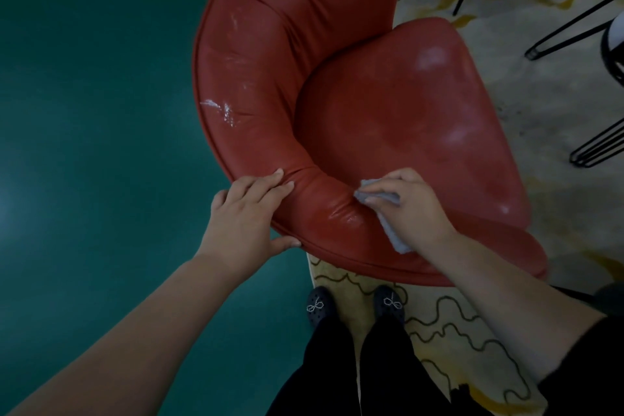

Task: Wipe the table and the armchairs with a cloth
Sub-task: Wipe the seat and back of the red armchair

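Dim light, dark green floor (84, 111), pale patterned rug (547, 105) (squiggly lines), black hairpin furniture legs (574, 30)

Your red armchair (337, 105) looks like smooth, leather-like upholstery, creased along the padded rim and glossy where light streaks it at the left and far edge. The grey cloth (388, 213) under your right hand (410, 204) is soft, matt fabric. On the left, the green floor (94, 111) has a smooth, faint sheen. The pale rug (449, 321) near your feet looks matt and woven. At the far right, thin black legs (574, 27) look like metal rod.
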Motion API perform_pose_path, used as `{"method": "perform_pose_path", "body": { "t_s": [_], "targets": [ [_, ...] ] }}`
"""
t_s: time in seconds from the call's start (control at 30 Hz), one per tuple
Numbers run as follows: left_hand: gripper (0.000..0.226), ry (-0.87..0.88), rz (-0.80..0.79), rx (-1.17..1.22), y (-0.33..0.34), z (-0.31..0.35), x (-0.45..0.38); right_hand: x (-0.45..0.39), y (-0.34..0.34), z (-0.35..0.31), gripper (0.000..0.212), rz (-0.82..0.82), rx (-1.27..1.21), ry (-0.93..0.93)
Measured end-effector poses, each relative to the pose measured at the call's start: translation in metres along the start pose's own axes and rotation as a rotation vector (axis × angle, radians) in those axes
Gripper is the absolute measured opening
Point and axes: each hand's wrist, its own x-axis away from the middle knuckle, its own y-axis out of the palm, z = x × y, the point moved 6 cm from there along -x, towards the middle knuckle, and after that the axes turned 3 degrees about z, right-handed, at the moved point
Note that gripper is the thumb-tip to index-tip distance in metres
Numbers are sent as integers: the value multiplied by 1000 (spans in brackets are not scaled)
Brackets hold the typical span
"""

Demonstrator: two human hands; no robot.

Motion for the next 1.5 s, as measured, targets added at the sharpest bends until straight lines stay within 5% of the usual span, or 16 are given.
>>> {"method": "perform_pose_path", "body": {
  "t_s": [0.17, 0.4, 0.6, 0.9, 1.1, 1.3, 1.5],
  "targets": [
    [88, 5, 6, -4, -1, 0, -1, 11, 38, -28, 17, -197, 62, -221],
    [89, 9, -5, 17, 1, 0, -1, -12, 7, 9, 14, 29, 78, 88],
    [88, 42, -2, 22, -1, -2, -3, 7, 56, -47, 17, -206, 38, -274],
    [74, 86, -1, 118, -8, -12, -4, -31, 29, -6, 20, -28, 161, 65],
    [74, -24, 52, 104, -17, -30, -13, -24, 68, -50, 31, -177, 51, -175],
    [79, -33, -16, 55, -23, -41, -30, -48, 56, -18, 21, -205, -3, 62],
    [80, -49, -70, 63, -26, -41, -40, -61, 61, -57, 25, -215, -197, -67]
  ]
}}
